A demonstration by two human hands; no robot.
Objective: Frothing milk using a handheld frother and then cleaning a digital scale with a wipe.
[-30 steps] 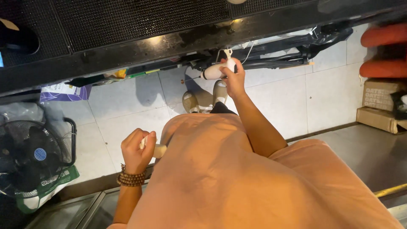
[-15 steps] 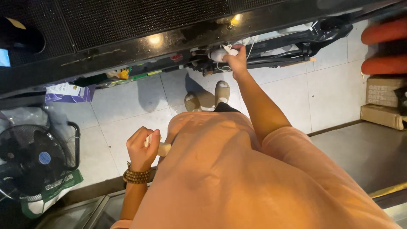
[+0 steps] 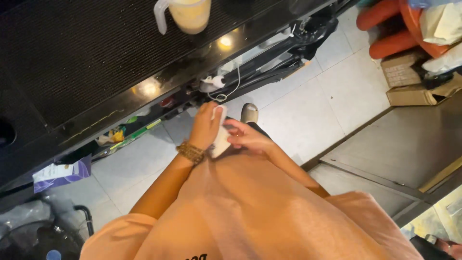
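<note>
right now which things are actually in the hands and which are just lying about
In hand:
- left hand
- right hand
- white object held between them

Lying about:
- jug on black counter
- cardboard boxes
- purple packet

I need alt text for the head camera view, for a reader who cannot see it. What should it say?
Seen from above, a person in an orange shirt holds a small white object between the left hand and right hand, standing on a tiled floor beside a black counter with a pitcher.
</note>
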